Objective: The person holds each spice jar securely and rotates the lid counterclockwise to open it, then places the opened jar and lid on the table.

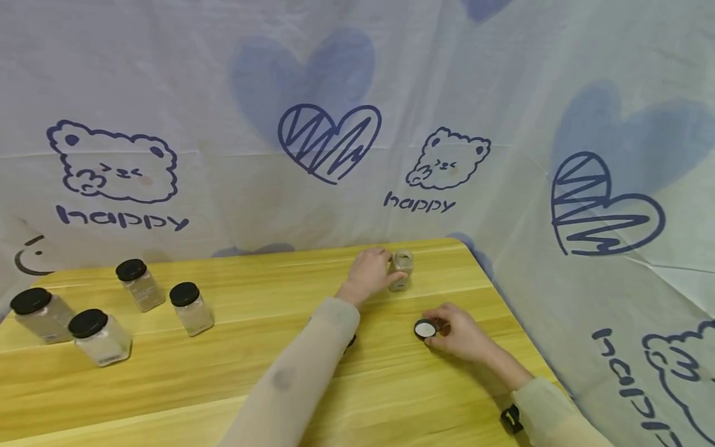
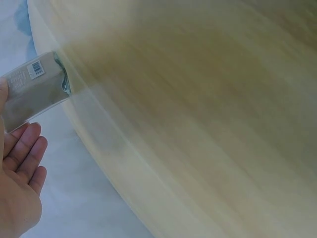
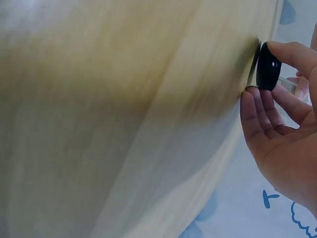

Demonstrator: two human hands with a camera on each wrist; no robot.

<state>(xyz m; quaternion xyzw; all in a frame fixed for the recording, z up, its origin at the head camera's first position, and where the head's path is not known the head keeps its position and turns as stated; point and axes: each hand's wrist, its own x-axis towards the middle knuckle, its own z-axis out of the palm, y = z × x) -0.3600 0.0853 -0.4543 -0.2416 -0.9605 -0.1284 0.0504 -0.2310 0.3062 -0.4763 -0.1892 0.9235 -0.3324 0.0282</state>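
Observation:
A lidless clear glass jar (image 1: 401, 273) with pale contents stands near the table's back right. My left hand (image 1: 370, 273) is at its left side, the thumb across the jar's front and fingers behind it. The left wrist view shows the jar's barcode label (image 2: 35, 69) and the left hand (image 2: 22, 173) with several fingers beside the glass. Nearer to me, my right hand (image 1: 460, 332) pinches a black lid (image 1: 426, 329) by its rim, white liner facing up toward the head camera. The lid's black top (image 3: 269, 67) shows in the right wrist view, between thumb and fingers.
On the left of the wooden table (image 1: 251, 366) stand several jars with black lids, among them a small jar (image 1: 192, 313) and a wider jar (image 1: 103, 341). A printed white curtain (image 1: 329, 217) hangs along the back and right edges.

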